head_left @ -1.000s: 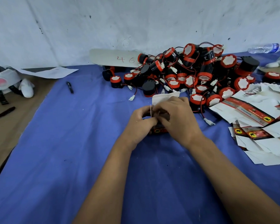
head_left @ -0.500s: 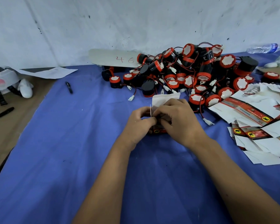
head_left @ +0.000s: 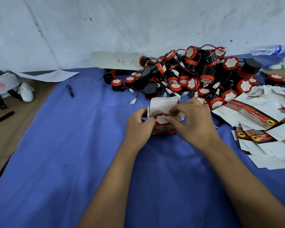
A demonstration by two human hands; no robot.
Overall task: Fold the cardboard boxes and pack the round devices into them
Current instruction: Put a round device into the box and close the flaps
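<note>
A small red cardboard box is held upright on the blue cloth between both hands. The left hand is curled round the box's left side, thumb against the left edge of the opening. The right hand is curled over the box's right side, with thumb and forefinger pinching at the rim of the opening. A round device, red-rimmed with a white face, is seated in the open top of the box, directly between the two thumbs. A white lid flap stands up just beyond the fingers; a narrow side flap is seen at the left thumb. How far the device has sunk into the box cannot be told, since the fingers cover the rim.

Beyond the right hand, a heap of round devices, black-bodied with red and black leads and white plugs, is piled near the wall. To the right of the right hand, a spread of flat unfolded boxes is noted, white inside, red printed panels outside. Beyond and left of the left hand a black pen lies on the cloth. A white board marked "46" is propped behind the heap. A plastic bottle lies far beyond the right hand.
</note>
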